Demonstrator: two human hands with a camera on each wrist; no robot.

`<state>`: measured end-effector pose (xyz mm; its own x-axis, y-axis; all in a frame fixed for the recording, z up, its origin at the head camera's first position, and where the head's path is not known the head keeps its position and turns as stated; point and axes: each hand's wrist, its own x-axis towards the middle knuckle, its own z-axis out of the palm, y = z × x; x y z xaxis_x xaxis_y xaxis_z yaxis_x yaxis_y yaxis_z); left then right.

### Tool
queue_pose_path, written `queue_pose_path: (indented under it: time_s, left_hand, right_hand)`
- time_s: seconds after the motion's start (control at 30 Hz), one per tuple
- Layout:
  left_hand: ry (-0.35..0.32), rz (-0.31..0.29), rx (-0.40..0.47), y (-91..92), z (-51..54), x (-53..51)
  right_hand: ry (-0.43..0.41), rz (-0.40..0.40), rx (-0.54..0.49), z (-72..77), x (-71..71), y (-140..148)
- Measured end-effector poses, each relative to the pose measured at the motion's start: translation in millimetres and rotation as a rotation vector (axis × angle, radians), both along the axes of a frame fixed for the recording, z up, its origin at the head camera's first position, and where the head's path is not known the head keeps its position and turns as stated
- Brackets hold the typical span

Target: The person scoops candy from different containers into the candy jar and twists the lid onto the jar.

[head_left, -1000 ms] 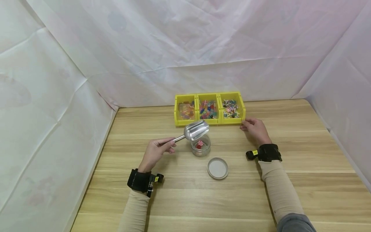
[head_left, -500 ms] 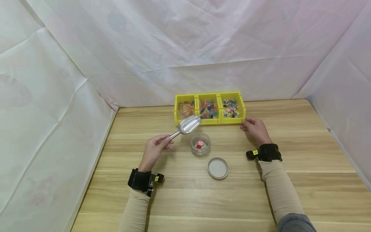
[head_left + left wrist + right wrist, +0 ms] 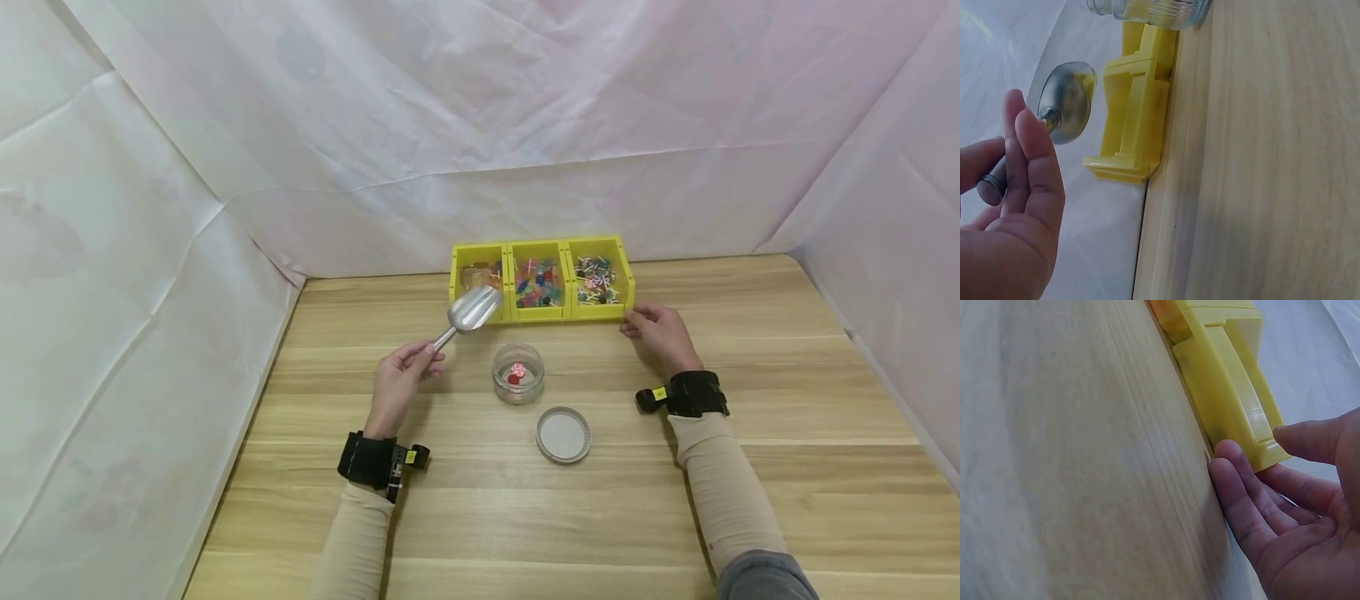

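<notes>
My left hand (image 3: 397, 385) holds a metal scoop (image 3: 474, 308) by its handle, pinched between thumb and fingers. The scoop's bowl hangs over the front of the left yellow bin (image 3: 455, 310), partly hiding the small pieces inside. At the row's other end, my right hand (image 3: 663, 337) grips the front corner of the right yellow bin (image 3: 1229, 406), thumb at the rim and fingers around the side. That bin holds small lollipops. In front of the row stands a clear jar (image 3: 519, 399), uncovered, with a red-and-white swirl lollipop and a red piece inside.
The middle yellow bin (image 3: 540, 315) contains colourful small pieces. A round lid (image 3: 564, 435) lies on the wooden table (image 3: 525, 525), just nearer to me than the jar. White cloth (image 3: 420, 225) hangs behind the bins and along both sides.
My left hand has carried the scoop left and away from me, from above the jar to over the left bin's front. My right hand stays at the right bin's corner.
</notes>
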<state>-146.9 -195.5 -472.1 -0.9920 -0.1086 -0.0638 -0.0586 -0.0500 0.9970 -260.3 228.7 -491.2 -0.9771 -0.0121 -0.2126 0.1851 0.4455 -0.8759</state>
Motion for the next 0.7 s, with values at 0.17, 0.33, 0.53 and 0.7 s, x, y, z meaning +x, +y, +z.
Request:
queue_pose_path:
  time_s: [0.17,0.33,0.53,0.7]
  left_hand:
    - [0.008,0.029,0.042,4.9,-3.1,-5.7]
    - [-0.001,0.061,0.045,10.8,-3.1,-11.1]
    - [-0.008,0.089,0.065,19.3,-3.8,-21.2]
    - [-0.011,0.109,0.106,28.6,-9.2,-30.5]
  right_hand:
    - [0.005,-0.005,-0.004,-1.3,-0.1,0.3]
    - [0.016,-0.001,-0.007,-2.9,0.2,-1.1]
    - [0.018,0.01,-0.012,-1.3,0.6,-0.9]
    - [0.015,-0.006,-0.014,-1.4,1.3,-2.0]
